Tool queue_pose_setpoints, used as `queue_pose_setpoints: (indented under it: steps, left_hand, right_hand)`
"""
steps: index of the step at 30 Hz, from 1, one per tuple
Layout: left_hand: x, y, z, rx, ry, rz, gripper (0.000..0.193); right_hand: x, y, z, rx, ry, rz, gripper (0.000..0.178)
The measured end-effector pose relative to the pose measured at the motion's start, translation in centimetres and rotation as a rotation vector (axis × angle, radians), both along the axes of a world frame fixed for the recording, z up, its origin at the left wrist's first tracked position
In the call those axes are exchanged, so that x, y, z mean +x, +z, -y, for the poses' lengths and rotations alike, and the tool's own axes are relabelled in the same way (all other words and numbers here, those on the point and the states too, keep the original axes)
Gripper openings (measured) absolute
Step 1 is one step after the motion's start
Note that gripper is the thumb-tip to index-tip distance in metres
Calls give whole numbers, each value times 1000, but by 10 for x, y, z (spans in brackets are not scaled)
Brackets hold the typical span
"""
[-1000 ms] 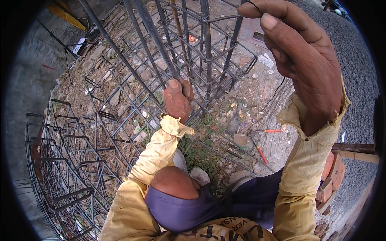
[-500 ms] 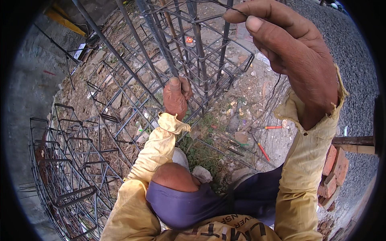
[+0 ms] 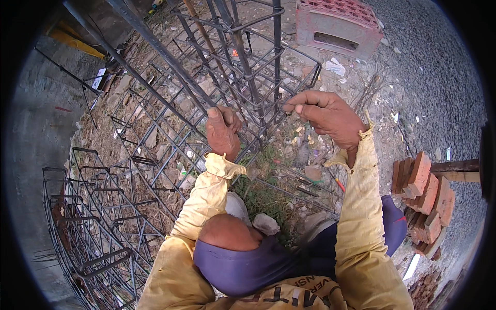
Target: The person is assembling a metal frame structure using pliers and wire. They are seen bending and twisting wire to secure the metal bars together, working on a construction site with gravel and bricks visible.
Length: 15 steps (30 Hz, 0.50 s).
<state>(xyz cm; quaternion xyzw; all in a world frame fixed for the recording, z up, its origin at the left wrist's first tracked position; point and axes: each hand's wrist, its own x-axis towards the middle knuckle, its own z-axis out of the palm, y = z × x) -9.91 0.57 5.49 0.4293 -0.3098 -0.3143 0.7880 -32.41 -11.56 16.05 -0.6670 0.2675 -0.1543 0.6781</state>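
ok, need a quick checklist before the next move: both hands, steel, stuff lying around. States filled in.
1. Left grip: left hand closed at the slanted bar. ok
2. What lies inside that fist: hidden by the fingers. cannot tell
3. Right grip: right hand has thumb and forefinger pinched together, near the upright bar. ok
4. Wire in that pinch: too fine to make out. cannot tell
5. Hand protection: both hands bare, no gloves. not ok
6. Stacked bricks away from both hands: off to the right, beyond the right sleeve. ok
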Motion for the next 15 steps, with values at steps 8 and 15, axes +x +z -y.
queue_pose_setpoints:
  steps: [8, 15]
  left_hand:
    - [-11, 4, 4, -9, 86, -79, 55]
    - [-7, 2, 3, 29, 8, 2, 59]
  right_hand:
    - [13, -103, -51, 837, -687, 410, 31]
    - [33, -206, -99, 1095, -823, 203, 31]
